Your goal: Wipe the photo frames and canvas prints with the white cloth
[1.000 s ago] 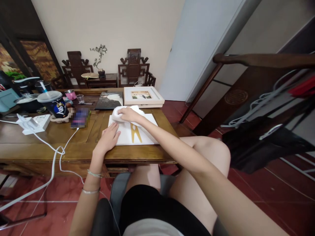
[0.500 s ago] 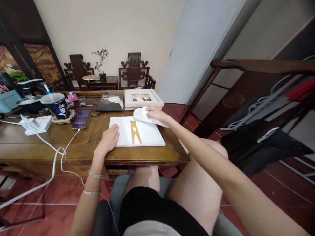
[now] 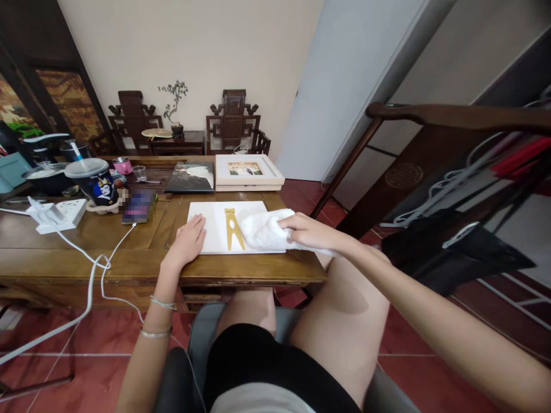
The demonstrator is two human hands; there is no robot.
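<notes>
A flat white board (image 3: 210,229) lies near the front edge of the wooden table, bearing a yellow cat-like figure (image 3: 233,232) with long legs. My left hand (image 3: 191,235) rests on the board's left edge, fingers stretched out flat. Bunched in my right hand (image 3: 307,229) is a white cloth (image 3: 267,230), which covers the right part of the board beside the figure. The cloth's loose end trails under my right wrist, past the board's edge.
Behind the board lie a dark picture panel (image 3: 190,177) and a pale framed picture (image 3: 247,172). A phone (image 3: 138,206), a lidded cup (image 3: 98,186) and a power strip (image 3: 64,215) with white cables stand on the left. A wooden chair (image 3: 404,172) is at the right.
My right hand has brought the cloth from the board's back edge towards me and to the right. The left hand stays on the board's left edge.
</notes>
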